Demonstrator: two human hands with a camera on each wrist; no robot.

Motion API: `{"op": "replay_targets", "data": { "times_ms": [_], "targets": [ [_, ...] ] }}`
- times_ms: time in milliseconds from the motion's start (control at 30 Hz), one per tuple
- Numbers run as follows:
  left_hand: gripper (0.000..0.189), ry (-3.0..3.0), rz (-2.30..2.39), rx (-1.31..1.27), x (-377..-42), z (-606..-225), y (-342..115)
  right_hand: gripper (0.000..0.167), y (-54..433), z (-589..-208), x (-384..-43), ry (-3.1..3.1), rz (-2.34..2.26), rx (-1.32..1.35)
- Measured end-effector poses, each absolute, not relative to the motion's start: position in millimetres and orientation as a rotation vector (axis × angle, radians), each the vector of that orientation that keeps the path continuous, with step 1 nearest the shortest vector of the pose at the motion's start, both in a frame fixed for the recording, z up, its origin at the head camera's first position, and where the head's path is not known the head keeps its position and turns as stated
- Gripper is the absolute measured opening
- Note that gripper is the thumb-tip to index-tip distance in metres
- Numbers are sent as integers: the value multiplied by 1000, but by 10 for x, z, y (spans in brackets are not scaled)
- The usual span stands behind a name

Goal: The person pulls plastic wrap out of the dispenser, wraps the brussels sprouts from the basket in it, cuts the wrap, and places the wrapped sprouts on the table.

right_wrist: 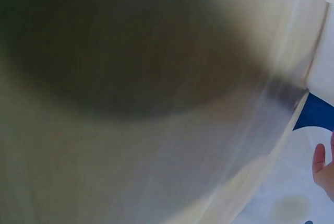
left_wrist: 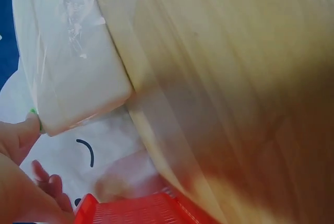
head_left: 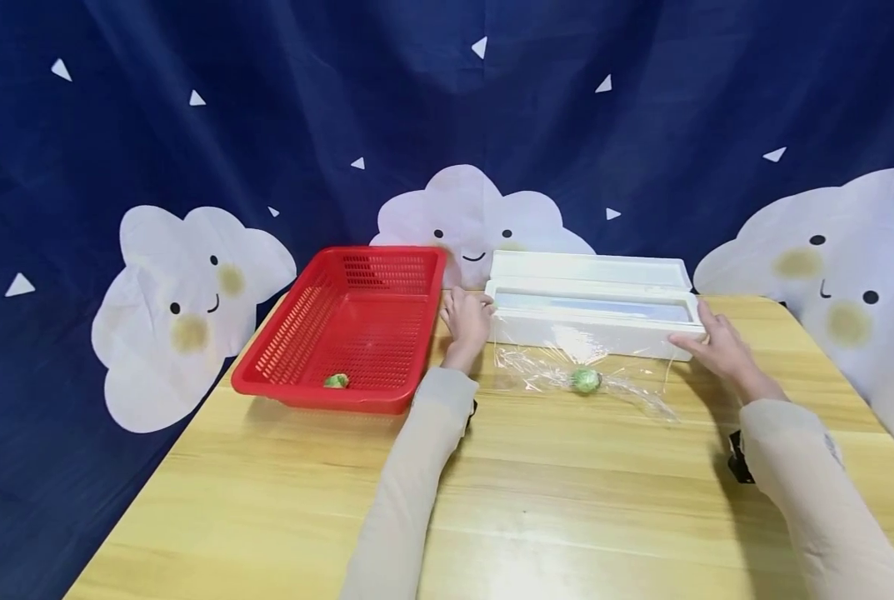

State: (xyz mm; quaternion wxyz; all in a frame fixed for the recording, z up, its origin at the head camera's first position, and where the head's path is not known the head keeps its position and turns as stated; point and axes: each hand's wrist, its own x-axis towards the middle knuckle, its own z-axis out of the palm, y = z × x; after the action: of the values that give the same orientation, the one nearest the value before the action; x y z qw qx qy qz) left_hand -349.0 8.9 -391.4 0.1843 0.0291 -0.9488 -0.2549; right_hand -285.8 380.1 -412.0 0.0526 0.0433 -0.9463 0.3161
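Observation:
A long white cling film dispenser stands on the table with its lid raised at the back. From its front spreads a sheet of clear cling film, with a small round green vegetable on the table in or under it. My left hand is at the dispenser's left end. In the left wrist view its thumb touches the corner beside a small green piece, while the other fingers curl loosely away. My right hand grips the right end, thumb at the front and fingers at the side.
A red plastic basket sits left of my left forearm, with another small green vegetable near its front. Behind the wooden table hangs a dark blue curtain with cloud faces.

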Motion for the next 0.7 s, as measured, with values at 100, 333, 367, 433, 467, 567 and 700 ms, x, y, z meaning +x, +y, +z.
{"op": "replay_targets", "data": {
  "times_ms": [100, 333, 367, 433, 467, 567, 700],
  "targets": [
    [21, -2669, -801, 91, -3467, -3881, 114, 91, 3799, -4100, -2856, -2893, 1040, 136],
    [35, -2689, -923, -200, -3234, -3688, 400, 87, 3624, -3925, -2780, -2768, 824, -4],
    [35, -2709, -908, -262, -3190, -3665, 464, 83, 3587, -3886, -2755, -2733, 802, -11],
    [33, -2771, -857, -379, -3100, -3638, 572, 77, 3497, -3820, -2707, -2668, 782, 3],
    [32, -2810, -824, -439, -3056, -3640, 615, 74, 3444, -3795, -2680, -2646, 778, 27],
    [29, -2928, -726, -634, -2939, -3705, 710, 65, 3270, -3769, -2580, -2622, 736, 152],
    [29, -3006, -583, -855, -2838, -3852, 764, 58, 3008, -3836, -2420, -2671, 627, 408]
  ]
}}
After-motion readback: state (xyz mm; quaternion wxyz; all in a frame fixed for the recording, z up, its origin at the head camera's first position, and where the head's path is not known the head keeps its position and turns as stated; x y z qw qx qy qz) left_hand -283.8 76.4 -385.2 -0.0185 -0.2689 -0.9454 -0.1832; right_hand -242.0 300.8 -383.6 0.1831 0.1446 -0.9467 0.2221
